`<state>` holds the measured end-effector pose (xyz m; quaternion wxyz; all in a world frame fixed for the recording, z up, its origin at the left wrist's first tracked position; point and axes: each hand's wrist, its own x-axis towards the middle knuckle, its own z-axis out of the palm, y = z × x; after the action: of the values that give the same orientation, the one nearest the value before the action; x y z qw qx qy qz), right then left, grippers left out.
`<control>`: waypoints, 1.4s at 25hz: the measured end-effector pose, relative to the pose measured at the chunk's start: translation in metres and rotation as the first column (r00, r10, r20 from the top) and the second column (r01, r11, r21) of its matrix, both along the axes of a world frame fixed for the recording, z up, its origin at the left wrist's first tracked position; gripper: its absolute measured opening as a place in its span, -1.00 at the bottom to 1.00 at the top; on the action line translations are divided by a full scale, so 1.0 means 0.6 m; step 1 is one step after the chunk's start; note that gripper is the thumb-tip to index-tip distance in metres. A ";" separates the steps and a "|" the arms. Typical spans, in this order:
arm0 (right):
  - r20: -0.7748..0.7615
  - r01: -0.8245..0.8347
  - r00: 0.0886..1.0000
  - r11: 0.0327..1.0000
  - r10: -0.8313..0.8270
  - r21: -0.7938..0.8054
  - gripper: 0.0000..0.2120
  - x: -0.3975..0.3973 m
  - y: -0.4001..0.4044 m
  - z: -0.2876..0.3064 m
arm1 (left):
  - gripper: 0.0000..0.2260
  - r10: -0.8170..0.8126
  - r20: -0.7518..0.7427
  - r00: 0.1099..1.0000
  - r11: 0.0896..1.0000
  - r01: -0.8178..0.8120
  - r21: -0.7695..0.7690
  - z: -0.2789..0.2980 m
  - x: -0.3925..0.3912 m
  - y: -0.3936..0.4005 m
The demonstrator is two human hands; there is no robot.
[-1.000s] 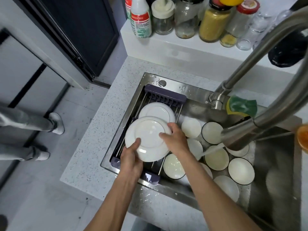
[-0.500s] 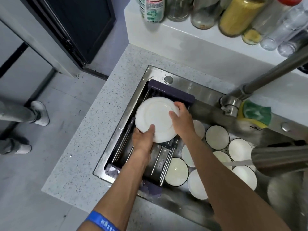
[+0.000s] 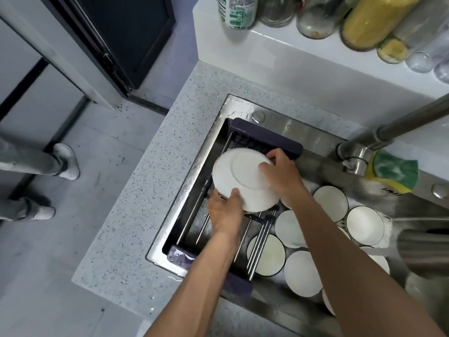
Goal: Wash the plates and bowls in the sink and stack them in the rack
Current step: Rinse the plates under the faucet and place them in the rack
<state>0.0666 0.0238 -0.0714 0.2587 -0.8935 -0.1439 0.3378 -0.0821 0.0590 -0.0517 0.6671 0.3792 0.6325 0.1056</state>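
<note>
A white plate [image 3: 240, 177], underside up, sits tilted at the far end of the dark-framed metal rack [image 3: 264, 142] that spans the left part of the steel sink [image 3: 315, 166]. My left hand [image 3: 224, 210] grips its near rim, thumb on the plate. My right hand [image 3: 279, 173] holds its far right edge, fingers curled over the rim. Any plate beneath it is hidden. Several white bowls [image 3: 330, 199] with dark rims lie in the sink to the right of the rack.
A steel tap [image 3: 388, 132] arches over the sink's right side, its head [image 3: 422, 242] running water. A green-and-yellow sponge [image 3: 394, 170] lies by its base. Jars and bottles [image 3: 374, 20] line the white ledge behind. Speckled counter [image 3: 145, 203] to the left; a person's feet [image 3: 65, 161] stand on the floor.
Both hands carried the plate from above the middle of the rack to its far end and lowered it there. The view shifted down and closer.
</note>
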 end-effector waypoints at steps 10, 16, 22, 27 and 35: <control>-0.073 0.182 0.982 0.974 -0.173 0.136 -0.71 -0.014 -0.041 -0.006 | -0.72 0.337 0.287 0.897 0.902 -0.220 -0.371 0.005 -0.057 -0.025; 0.020 0.050 0.998 0.985 -0.054 0.167 -0.61 -0.011 -0.030 -0.016 | -0.74 0.309 0.115 0.944 0.936 -0.280 -0.213 -0.018 -0.019 0.001; 0.236 -0.328 0.914 0.943 0.330 -0.047 -0.48 -0.013 -0.043 -0.035 | -0.33 -0.049 -0.113 0.992 0.997 0.055 0.051 -0.045 -0.004 0.004; 0.222 -0.223 0.943 0.965 0.249 -0.136 -0.38 -0.034 -0.041 -0.046 | -0.32 0.060 0.030 0.998 0.985 -0.054 -0.166 -0.033 -0.014 -0.006; 0.374 -0.197 0.893 0.966 0.248 -0.169 -0.60 -0.054 -0.072 -0.017 | -0.48 -0.105 -0.105 0.989 0.994 0.107 0.009 -0.049 -0.022 -0.012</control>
<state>0.0340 -0.0195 -0.0818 0.1270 -0.9351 -0.2725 0.1879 -0.0951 0.0519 -0.0813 0.6350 0.4220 0.6447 0.0545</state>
